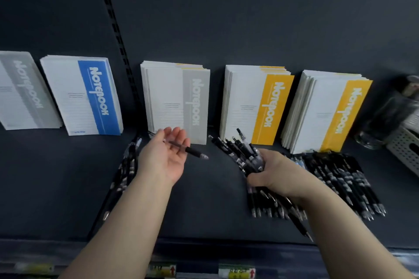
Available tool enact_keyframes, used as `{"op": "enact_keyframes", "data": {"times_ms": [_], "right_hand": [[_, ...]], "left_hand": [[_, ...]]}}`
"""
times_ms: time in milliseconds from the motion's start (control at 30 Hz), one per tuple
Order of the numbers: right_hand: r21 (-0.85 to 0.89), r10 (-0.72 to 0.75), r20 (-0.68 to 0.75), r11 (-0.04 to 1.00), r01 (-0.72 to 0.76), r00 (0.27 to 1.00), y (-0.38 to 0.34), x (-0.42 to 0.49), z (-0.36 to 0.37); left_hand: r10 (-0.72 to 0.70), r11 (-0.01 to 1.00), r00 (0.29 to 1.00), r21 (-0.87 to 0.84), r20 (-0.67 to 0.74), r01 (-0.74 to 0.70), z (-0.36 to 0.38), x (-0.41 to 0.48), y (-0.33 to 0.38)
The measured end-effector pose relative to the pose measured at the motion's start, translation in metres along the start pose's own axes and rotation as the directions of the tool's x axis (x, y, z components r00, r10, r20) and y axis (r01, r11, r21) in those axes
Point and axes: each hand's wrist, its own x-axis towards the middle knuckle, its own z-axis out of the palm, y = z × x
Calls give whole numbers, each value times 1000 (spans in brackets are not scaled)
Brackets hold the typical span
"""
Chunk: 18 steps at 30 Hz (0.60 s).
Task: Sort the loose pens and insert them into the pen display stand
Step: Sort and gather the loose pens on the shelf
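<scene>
Sorting black pens on a dark shelf (204,199).
Nearest, price labels (235,273) along the front edge. Beyond these, left hand (163,158) palm up with fingers loosely spread, single pen (192,151) lying across them; right hand (269,172) clenched round a bundle of pens (240,152). Left of centre, a thin row of pens (127,165); toward the right edge, a loose pile of pens (340,176). At the back edge, notebook stacks (176,102) leaning on the wall; in the far right corner, a blurred clear container (390,115) beside a perforated basket (405,149).
</scene>
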Motion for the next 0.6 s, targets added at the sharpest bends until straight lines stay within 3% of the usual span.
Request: {"op": "enact_keyframes", "data": {"times_ms": [200, 367, 433, 500, 600], "right_hand": [[421, 113, -146, 906, -42, 983, 18, -18, -40], [476, 172, -273, 879, -23, 947, 40, -28, -66], [431, 152, -288, 902, -14, 945, 50, -30, -70], [407, 140, -279, 913, -15, 950, 56, -32, -71], [417, 118, -229, 909, -12, 966, 62, -32, -71]], "left_hand": [[-208, 900, 976, 403, 65, 165, 14, -15, -65], [-257, 740, 952, 668, 169, 81, 30, -28, -102], [-219, 590, 952, 806, 213, -45, 34, -26, -113], [-151, 377, 951, 905, 270, -197, 37, -23, -123], [-64, 74, 936, 937, 346, -341, 36, -20, -134]]}}
